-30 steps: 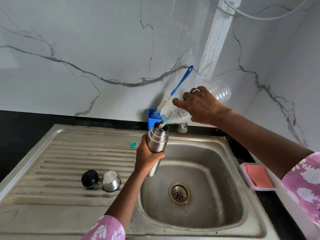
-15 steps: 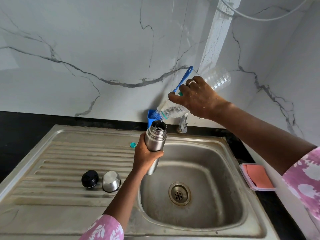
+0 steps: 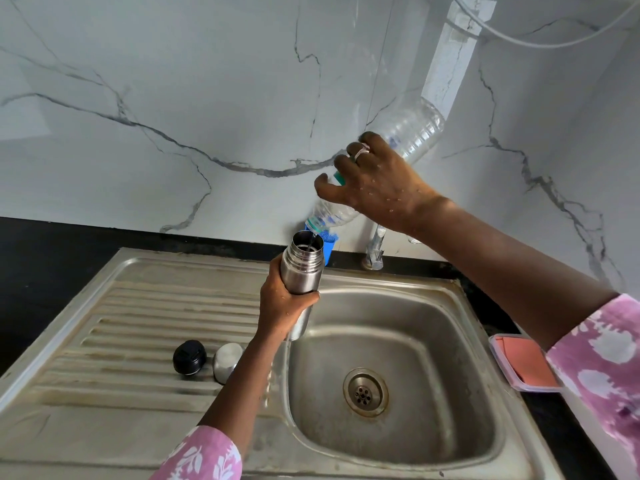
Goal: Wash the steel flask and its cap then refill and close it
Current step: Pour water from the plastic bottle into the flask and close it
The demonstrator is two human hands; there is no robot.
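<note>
My left hand (image 3: 282, 306) grips the open steel flask (image 3: 302, 270) upright over the sink's left rim. My right hand (image 3: 377, 183) holds a clear plastic bottle (image 3: 412, 131), tipped neck-down, and a thin stream of water runs from its mouth into the flask. On the draining board lie the black inner cap (image 3: 189, 357) and the steel cup lid (image 3: 227, 362), side by side, left of my forearm.
The steel sink basin (image 3: 433, 358) with its drain (image 3: 365, 393) lies below. A tap (image 3: 375, 251) stands behind it, beside a blue holder (image 3: 328, 245). A pink-lidded box (image 3: 523, 363) rests on the black counter at right.
My right hand has raised and tipped the plastic bottle more steeply. The flask in my left hand has barely shifted. The blue brush handle behind the bottle is no longer visible.
</note>
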